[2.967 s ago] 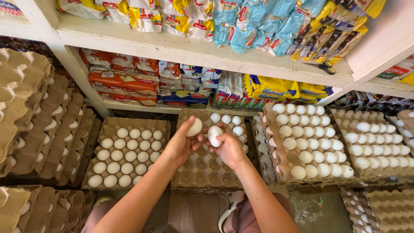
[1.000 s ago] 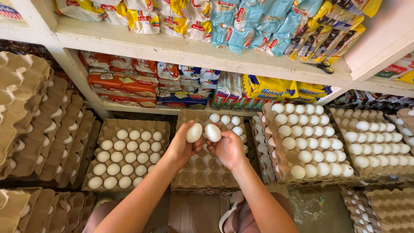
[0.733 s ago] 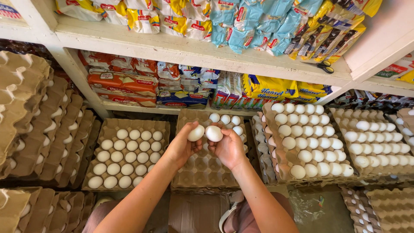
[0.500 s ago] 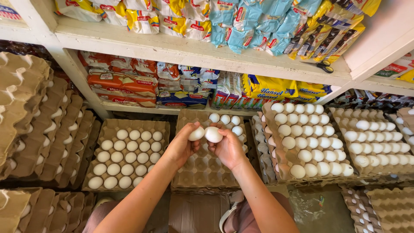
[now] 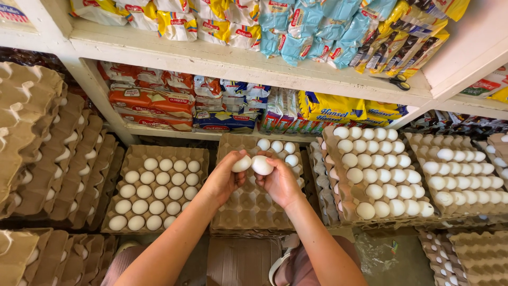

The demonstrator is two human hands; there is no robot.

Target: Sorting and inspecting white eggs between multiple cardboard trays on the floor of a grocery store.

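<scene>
My left hand (image 5: 222, 180) holds a white egg (image 5: 242, 163) at its fingertips. My right hand (image 5: 280, 182) holds a second white egg (image 5: 262, 165). The two eggs touch each other above a brown cardboard egg tray (image 5: 248, 209) that is mostly empty, with a few eggs (image 5: 278, 148) in its far corner. Both forearms reach up from the bottom of the head view.
A full egg tray (image 5: 159, 185) lies to the left and stacked full trays (image 5: 375, 175) to the right. Empty trays (image 5: 47, 143) are piled at far left. White shelves (image 5: 254, 66) above carry packaged snacks, and scissors (image 5: 397, 82) rest on the shelf edge.
My hands have come closer together, bringing the two eggs from slightly apart into contact. They also sank a little toward the middle tray.
</scene>
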